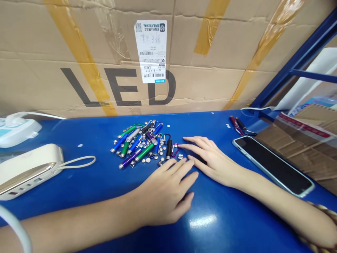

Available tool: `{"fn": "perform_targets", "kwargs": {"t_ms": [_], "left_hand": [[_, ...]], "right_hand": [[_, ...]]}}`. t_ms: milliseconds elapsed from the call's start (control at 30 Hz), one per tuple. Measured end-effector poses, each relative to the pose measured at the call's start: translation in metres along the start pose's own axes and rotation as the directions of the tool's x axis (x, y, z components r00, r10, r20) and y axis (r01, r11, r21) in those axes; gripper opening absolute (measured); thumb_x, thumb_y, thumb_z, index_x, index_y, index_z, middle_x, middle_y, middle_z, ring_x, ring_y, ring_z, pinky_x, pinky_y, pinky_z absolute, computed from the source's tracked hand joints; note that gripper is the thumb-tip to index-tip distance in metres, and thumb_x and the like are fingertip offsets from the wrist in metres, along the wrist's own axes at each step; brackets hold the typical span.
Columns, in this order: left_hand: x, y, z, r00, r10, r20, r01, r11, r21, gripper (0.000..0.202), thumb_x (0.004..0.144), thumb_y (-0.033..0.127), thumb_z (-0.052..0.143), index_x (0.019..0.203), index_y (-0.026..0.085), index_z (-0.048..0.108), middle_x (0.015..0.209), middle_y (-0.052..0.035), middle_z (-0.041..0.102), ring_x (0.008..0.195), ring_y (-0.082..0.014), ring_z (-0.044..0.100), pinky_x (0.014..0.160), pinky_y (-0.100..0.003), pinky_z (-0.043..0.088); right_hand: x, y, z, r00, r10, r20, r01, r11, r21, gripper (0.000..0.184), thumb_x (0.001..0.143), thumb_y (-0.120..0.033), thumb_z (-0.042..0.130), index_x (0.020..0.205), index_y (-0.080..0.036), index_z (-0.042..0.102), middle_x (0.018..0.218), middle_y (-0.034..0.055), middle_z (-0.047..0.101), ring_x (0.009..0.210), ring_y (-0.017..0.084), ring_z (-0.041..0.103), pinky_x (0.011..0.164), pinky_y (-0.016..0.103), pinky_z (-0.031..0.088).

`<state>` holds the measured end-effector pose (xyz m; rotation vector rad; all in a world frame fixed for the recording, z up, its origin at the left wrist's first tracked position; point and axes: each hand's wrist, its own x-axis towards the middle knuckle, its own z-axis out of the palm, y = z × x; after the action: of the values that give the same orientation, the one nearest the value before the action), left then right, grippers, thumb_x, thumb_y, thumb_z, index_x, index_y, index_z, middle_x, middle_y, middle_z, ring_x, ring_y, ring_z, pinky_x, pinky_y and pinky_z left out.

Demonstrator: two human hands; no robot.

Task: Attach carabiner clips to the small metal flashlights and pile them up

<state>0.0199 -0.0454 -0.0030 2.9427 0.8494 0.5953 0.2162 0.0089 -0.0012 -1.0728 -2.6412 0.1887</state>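
Note:
My left hand (168, 191) lies flat on the blue table (92, 186), fingers stretched out and empty. Its fingertips reach toward a pile of small keychain flashlights (140, 143) in blue, green, purple and black, with several loose button cells (147, 160) scattered around it. My right hand (210, 158) also rests flat and open, palm down, its fingertips close to a black flashlight with a pink carabiner (171, 149) at the pile's right edge. The two hands touch at the fingers.
A smartphone (273, 165) lies face up at the right. Two more flashlights (238, 125) lie behind it. A white power bank with a cord (28, 168) sits at the left, another white device (15, 130) behind it. A large cardboard box marked LED (168, 52) stands along the back.

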Motion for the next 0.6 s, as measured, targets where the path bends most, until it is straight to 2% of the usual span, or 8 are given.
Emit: {"fn": "perform_targets", "kwargs": {"t_ms": [133,300,467,600], "left_hand": [[-0.0006,-0.0006,-0.0012,0.998,0.029,-0.064,-0.033,0.998,-0.061,0.028,0.086,0.013,0.038,0.105,0.009,0.058,0.113,-0.0151,0.053,0.109,-0.0236,0.048,0.094,-0.039,0.037],[-0.0014,-0.0002,0.0008,0.994,0.079,-0.078,-0.086,0.993,-0.085,0.026,0.086,0.012,0.038,0.102,0.011,0.059,0.11,-0.013,0.055,0.107,-0.0222,0.049,0.093,-0.038,0.039],[-0.0008,-0.0011,0.0017,0.995,0.049,-0.091,-0.058,0.993,-0.1,0.025,0.086,0.012,0.039,0.098,0.011,0.06,0.104,-0.0119,0.057,0.105,-0.0216,0.05,0.094,-0.037,0.039],[-0.0011,-0.0006,-0.0016,0.986,0.087,-0.143,-0.099,0.992,-0.081,0.024,0.084,0.01,0.039,0.092,0.011,0.062,0.1,-0.0109,0.058,0.099,-0.0205,0.052,0.091,-0.035,0.04]], "right_hand": [[0.0011,0.0001,-0.0031,0.999,0.006,-0.041,-0.006,1.0,0.0,0.028,0.091,-0.032,0.042,0.116,-0.024,0.053,0.13,0.0078,0.042,0.12,0.023,0.034,0.097,0.044,0.031],[0.0026,0.0015,-0.003,0.998,0.019,-0.057,-0.01,0.988,0.153,0.019,0.088,-0.037,0.049,0.096,-0.023,0.06,0.124,0.0073,0.047,0.117,0.024,0.038,0.096,0.043,0.032],[0.0051,0.0034,0.001,0.993,-0.089,-0.078,0.107,0.956,0.274,0.014,0.088,-0.029,0.05,0.091,-0.022,0.062,0.109,0.0039,0.058,0.103,0.018,0.05,0.089,0.036,0.036],[0.0053,-0.0027,0.0018,0.983,-0.136,-0.123,0.169,0.933,0.318,0.014,0.087,-0.028,0.053,0.097,-0.021,0.06,0.102,0.0022,0.061,0.097,0.015,0.053,0.085,0.032,0.038]]}}
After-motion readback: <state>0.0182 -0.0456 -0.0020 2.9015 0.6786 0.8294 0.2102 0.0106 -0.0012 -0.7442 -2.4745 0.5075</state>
